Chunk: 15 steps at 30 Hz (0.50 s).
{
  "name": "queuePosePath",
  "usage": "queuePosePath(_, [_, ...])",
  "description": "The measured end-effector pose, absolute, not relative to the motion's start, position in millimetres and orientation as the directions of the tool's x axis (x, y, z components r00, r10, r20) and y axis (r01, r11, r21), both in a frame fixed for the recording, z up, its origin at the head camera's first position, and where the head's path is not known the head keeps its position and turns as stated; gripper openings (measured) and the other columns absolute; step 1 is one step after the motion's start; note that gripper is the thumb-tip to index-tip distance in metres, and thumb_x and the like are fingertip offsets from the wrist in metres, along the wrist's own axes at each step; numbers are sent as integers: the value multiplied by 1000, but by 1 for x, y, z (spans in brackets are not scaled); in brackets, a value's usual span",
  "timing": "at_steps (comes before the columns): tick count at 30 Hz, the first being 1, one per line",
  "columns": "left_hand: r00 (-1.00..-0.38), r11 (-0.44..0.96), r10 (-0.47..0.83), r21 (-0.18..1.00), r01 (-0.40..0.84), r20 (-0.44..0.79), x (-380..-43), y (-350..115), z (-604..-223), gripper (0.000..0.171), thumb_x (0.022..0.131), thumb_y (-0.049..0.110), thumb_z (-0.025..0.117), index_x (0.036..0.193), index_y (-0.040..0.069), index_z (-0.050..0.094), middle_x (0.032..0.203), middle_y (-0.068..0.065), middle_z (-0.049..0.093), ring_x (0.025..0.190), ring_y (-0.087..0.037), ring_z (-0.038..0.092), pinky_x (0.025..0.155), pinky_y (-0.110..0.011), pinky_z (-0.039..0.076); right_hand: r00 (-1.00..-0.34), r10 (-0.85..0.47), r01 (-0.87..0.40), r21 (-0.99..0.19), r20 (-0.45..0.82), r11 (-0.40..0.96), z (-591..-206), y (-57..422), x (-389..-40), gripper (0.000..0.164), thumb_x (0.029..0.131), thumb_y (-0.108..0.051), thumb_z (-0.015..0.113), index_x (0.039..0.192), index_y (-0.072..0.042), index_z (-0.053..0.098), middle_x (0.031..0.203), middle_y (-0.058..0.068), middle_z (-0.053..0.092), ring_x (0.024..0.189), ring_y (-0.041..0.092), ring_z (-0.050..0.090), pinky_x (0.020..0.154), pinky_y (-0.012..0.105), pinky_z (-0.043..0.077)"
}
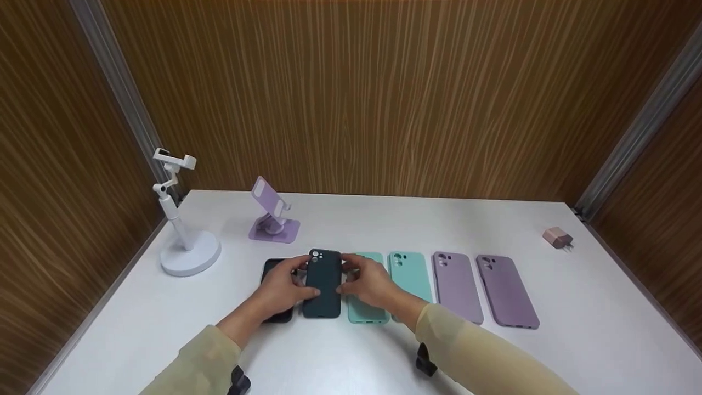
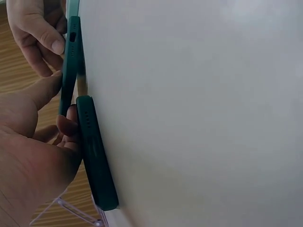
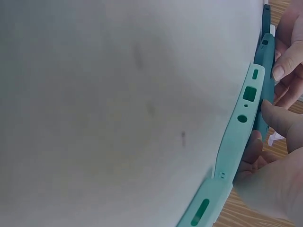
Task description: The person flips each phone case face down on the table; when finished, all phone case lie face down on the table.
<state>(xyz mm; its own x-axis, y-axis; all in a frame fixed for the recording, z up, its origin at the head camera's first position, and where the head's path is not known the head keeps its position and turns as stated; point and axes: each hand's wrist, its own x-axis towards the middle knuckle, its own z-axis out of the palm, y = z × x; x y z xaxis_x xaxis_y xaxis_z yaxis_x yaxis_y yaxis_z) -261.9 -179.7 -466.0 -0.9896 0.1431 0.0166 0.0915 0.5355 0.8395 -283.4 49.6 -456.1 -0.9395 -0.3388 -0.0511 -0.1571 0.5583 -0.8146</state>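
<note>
A dark green phone case [image 1: 323, 299] lies between my two hands, its back and camera holes facing up. My left hand [image 1: 278, 292] pinches its left edge, thumb on the back. From the other side my right hand [image 1: 371, 282] grips the right edge. In the left wrist view the held case [image 2: 71, 61] tilts a little above the white table. Partly under my left hand is another dark case [image 1: 270, 267], seen edge-on as a green case [image 2: 97, 161] in the left wrist view. My right hand hovers over a mint phone case [image 1: 368, 314], covering its middle.
To the right lie a second mint case [image 1: 410, 271], a light purple case [image 1: 458, 285] and a darker purple case [image 1: 508, 291]. A white phone stand [image 1: 191, 255] and a purple phone stand [image 1: 274, 233] stand back left. A pink charger plug [image 1: 557, 237] sits far right.
</note>
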Motion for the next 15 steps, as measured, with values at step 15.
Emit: queuePosePath(15, [-991,508,133,858,74,7,-257,-182,-460,75,88,8,86,156,7,52,146,-13,59,93,-16,59,78,-31,51,-941,-332,-152,-807,-57,570,-458,49,-283,77,90,-2,83,159,-10,50,143,8,62,98,18,61,87,35,53])
